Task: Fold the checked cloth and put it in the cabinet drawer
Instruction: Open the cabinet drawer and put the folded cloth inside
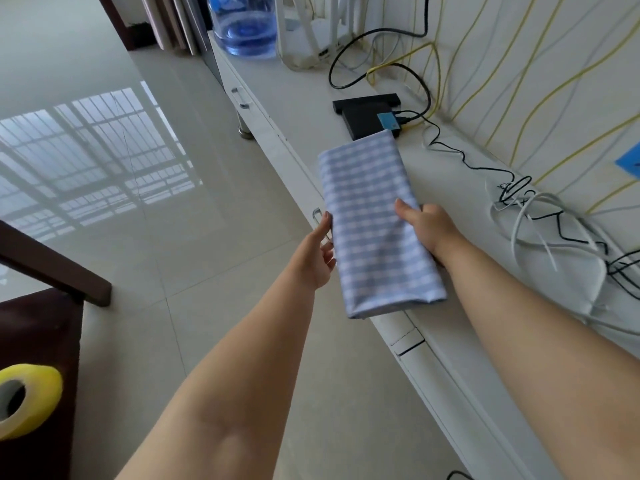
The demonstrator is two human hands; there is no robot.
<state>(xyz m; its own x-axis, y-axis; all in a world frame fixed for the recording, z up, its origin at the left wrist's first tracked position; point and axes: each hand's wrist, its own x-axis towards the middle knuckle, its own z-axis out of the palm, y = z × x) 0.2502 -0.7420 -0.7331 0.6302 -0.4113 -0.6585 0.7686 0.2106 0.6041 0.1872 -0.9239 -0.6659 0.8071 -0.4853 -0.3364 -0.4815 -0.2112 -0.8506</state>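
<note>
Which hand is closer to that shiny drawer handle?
Left. The left hand reaches right beside the drawer handle, fingers almost on it. The right hand is farther over, gripping the folded cloth above the cabinet top.

The cloth (372, 223) was blue-and-white checked, the cabinet (433, 320) white, the floor (138, 168) glossy beige. Yellow, black and white cables (540, 216) crossed striped wallpaper (571, 64); the tape roll (24, 396) was yellow.

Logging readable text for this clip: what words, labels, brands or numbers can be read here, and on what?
None can be read.
Blue sticker on the black box: print too small and blurred.
Blue paper on the wall: dark mark, unreadable.
Water bottle: blue label at frame edge, illegible.
</note>
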